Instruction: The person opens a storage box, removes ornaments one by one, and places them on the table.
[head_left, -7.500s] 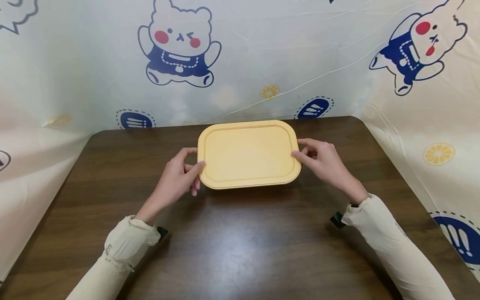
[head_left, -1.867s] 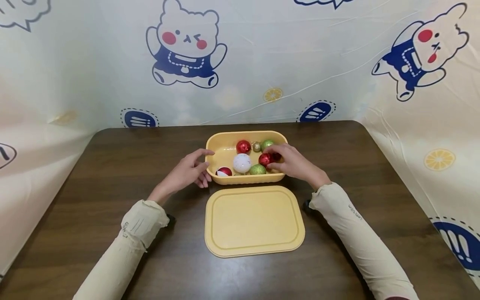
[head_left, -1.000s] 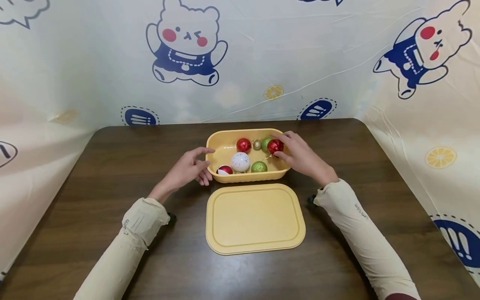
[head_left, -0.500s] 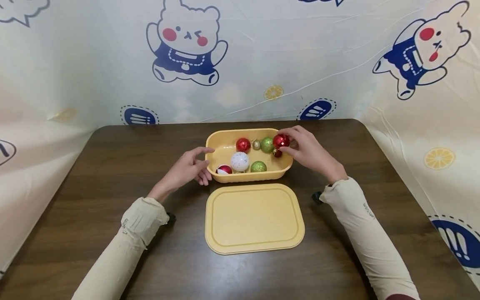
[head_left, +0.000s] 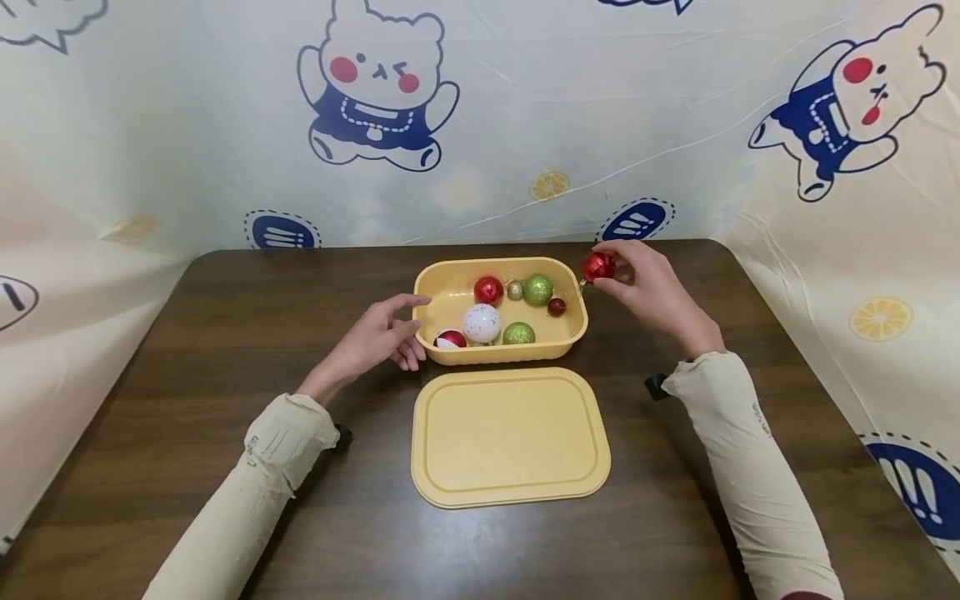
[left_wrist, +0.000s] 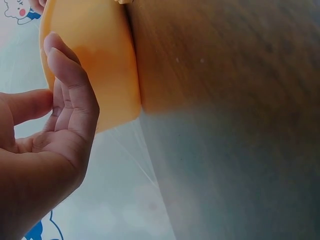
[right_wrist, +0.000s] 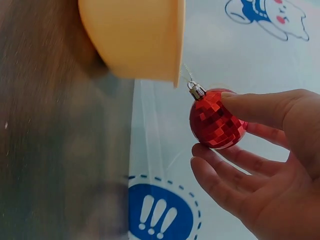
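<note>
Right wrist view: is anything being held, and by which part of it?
Yes. The right hand pinches a red ball by its round body; the metal cap is not gripped.

Soft, rather even light in the head view; the wrist views are dimmer.
A pale glare lies on the near part of the brown table, dark shadows fall beside the sleeves, and the left wrist view shows the table quite blurred.
</note>
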